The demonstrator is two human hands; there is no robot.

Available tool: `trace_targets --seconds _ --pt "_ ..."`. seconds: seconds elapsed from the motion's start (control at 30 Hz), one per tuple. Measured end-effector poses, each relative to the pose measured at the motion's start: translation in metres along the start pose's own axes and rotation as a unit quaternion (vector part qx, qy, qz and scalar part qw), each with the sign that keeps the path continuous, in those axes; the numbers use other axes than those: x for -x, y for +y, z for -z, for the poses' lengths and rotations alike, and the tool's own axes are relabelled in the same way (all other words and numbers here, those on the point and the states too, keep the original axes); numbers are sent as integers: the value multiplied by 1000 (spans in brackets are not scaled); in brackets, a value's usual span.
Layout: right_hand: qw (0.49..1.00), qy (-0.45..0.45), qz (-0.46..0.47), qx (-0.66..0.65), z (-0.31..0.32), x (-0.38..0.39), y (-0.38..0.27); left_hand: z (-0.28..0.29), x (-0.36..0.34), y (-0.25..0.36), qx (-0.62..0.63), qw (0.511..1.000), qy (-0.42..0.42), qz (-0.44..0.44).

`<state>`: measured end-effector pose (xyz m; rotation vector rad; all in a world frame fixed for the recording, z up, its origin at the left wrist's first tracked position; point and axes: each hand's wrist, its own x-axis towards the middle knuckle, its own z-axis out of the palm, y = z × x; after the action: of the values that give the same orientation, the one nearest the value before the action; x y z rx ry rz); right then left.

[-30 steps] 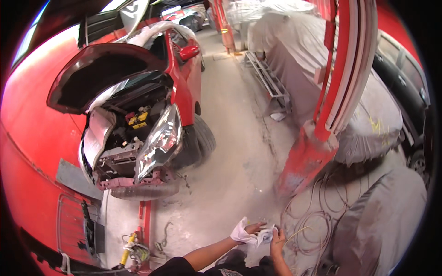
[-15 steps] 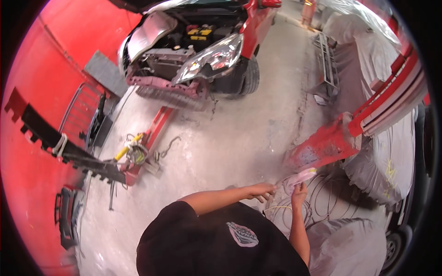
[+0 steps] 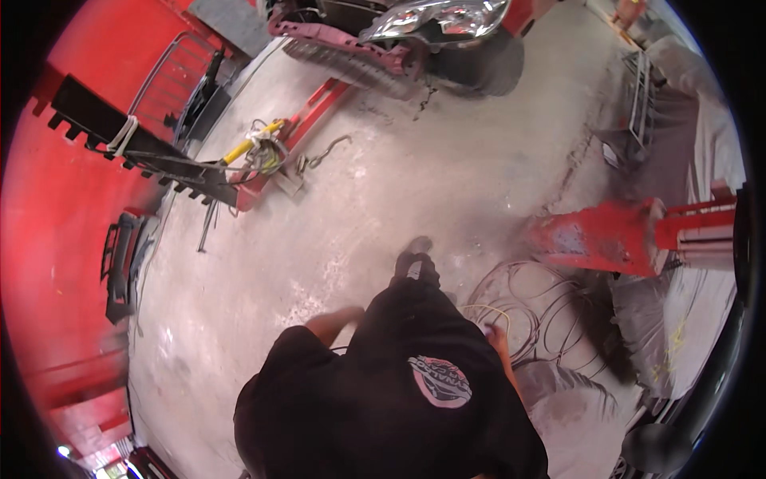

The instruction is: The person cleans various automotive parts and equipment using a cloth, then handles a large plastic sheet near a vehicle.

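Observation:
My left hand (image 3: 347, 318) is low beside my dark-clothed body, smeared by motion, with its fingers unclear. My right hand (image 3: 495, 335) hangs at the other side, partly hidden, closed around something I cannot make out, above coiled hoses (image 3: 542, 303) lying on the grey floor (image 3: 319, 239). One shoe (image 3: 419, 246) shows below me on that floor.
A red lift column (image 3: 590, 235) stands at right, beside covered vehicles (image 3: 682, 327). The stripped car front (image 3: 435, 24) is ahead. At left are a notched black rail (image 3: 104, 136) on a red arm, a yellow tool (image 3: 251, 144) and loose bumper parts (image 3: 120, 263) by the red wall.
The view has tipped down and a foot has come forward. Both hands have dropped to my sides; my left hand has left the pale cloth, which no longer shows clearly.

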<state>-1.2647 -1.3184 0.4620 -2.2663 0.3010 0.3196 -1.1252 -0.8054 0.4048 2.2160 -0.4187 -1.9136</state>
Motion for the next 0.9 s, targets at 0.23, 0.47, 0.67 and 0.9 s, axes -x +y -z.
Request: trace_targets --seconds 0.23,0.47,0.67,0.9 --pt "903 -13 -413 -117 38 96 41 7 10 54 132 991 -12 -25" --pt "930 18 -347 -120 80 -34 -48 85 9 64 194 980 9 -45" --pt "975 -19 -171 -143 92 -193 -149 124 25 65 251 967 -2 -41" --pt "967 -70 -222 -100 135 -290 -249 154 32 67 315 949 3 -28"
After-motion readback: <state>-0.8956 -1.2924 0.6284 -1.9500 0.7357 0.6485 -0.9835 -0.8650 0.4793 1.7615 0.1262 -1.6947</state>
